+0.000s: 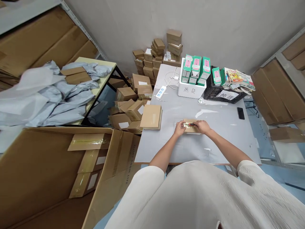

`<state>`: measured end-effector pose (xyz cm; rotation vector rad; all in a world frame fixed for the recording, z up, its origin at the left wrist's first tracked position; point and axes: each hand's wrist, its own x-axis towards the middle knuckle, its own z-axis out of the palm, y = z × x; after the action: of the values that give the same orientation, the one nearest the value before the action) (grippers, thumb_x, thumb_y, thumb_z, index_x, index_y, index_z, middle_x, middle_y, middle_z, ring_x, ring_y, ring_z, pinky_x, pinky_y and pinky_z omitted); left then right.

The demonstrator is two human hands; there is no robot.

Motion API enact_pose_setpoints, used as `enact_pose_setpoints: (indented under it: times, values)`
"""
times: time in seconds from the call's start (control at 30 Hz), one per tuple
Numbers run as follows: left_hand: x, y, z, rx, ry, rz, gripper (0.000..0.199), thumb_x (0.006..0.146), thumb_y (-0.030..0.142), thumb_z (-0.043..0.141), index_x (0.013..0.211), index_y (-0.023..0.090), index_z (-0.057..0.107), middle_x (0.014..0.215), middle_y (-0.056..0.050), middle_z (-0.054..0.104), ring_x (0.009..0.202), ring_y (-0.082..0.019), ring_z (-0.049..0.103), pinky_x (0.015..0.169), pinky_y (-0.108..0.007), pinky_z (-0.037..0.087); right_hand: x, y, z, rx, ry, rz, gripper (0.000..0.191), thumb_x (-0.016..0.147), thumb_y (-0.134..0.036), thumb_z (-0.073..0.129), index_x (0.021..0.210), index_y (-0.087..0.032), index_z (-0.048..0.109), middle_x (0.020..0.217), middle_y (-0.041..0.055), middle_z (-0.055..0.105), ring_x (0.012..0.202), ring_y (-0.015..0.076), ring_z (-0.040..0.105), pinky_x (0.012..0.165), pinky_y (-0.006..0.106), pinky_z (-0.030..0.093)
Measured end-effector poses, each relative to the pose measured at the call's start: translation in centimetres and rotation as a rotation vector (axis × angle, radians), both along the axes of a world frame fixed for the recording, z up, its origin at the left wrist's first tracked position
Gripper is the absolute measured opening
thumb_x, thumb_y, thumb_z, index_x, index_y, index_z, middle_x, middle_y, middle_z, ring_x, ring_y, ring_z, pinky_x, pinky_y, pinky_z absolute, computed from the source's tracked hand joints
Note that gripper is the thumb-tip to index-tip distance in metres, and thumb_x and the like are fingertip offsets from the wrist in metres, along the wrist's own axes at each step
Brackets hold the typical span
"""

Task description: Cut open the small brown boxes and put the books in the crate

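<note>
A small cardboard box (190, 129) with shiny clear tape along its top lies on the grey table in front of me. My left hand (179, 128) is closed on the left end of this box, fingertips at the tape. Over the box's right end, my right hand (202, 126) is closed on a small red and black box cutter (192, 124), its tip pointing left along the tape. The blade itself is too small to make out. Left of my hands rests a flat stack of brown cardboard (151, 116).
A white bin (190, 91) and a black crate (220, 94) hold green boxes and books at the table's back. A power strip (161, 92) and a phone (240, 113) lie on the tabletop (166, 146). A large open carton (119, 159) stands at left, near piled parcels (127, 93).
</note>
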<state>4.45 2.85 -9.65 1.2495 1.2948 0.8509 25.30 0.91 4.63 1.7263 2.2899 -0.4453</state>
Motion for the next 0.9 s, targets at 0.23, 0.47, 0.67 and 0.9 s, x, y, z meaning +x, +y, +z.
enact_pose_setpoints:
  times: [0.23, 0.47, 0.67, 0.9]
  values:
    - [0.1, 0.2, -0.1, -0.010, -0.012, 0.012, 0.042, 0.074, 0.012, 0.079, 0.114, 0.020, 0.076, 0.119, -0.008, 0.062, 0.094, -0.018, 0.067, 0.101, -0.042, 0.060, 0.3, -0.2, 0.1, -0.007, -0.007, 0.031, 0.034, 0.109, -0.028, 0.049, 0.128, -0.027, 0.078, 0.116, 0.0104, 0.080, 0.104, 0.0270, 0.072, 0.087, 0.032, 0.045]
    - [0.1, 0.1, 0.0, -0.013, -0.003, 0.013, 0.042, 0.074, 0.011, 0.079, 0.115, 0.020, 0.076, 0.117, -0.007, 0.062, 0.094, -0.018, 0.067, 0.101, -0.042, 0.060, 0.2, -0.4, 0.0, 0.007, -0.008, 0.029, 0.034, 0.111, -0.029, 0.048, 0.129, -0.025, 0.077, 0.117, 0.0114, 0.080, 0.106, 0.0270, 0.072, 0.088, 0.033, 0.045]
    - [0.1, 0.1, 0.0, -0.020, 0.000, 0.003, 0.044, 0.075, 0.010, 0.077, 0.118, 0.019, 0.075, 0.120, -0.009, 0.061, 0.093, -0.018, 0.066, 0.101, -0.042, 0.060, -0.5, -0.3, 0.9, -0.016, -0.060, 0.039, 0.034, 0.112, -0.026, 0.047, 0.129, -0.024, 0.076, 0.118, 0.0132, 0.079, 0.106, 0.0281, 0.072, 0.090, 0.035, 0.043]
    - [0.2, 0.0, -0.1, 0.041, 0.022, -0.001, 0.044, 0.076, 0.007, 0.075, 0.117, 0.021, 0.075, 0.117, -0.007, 0.062, 0.100, -0.019, 0.067, 0.103, -0.038, 0.060, -1.8, -0.1, 2.0, -0.031, -0.216, 0.102, 0.037, 0.111, -0.017, 0.044, 0.136, -0.018, 0.070, 0.122, 0.0168, 0.077, 0.110, 0.0280, 0.072, 0.091, 0.035, 0.041]
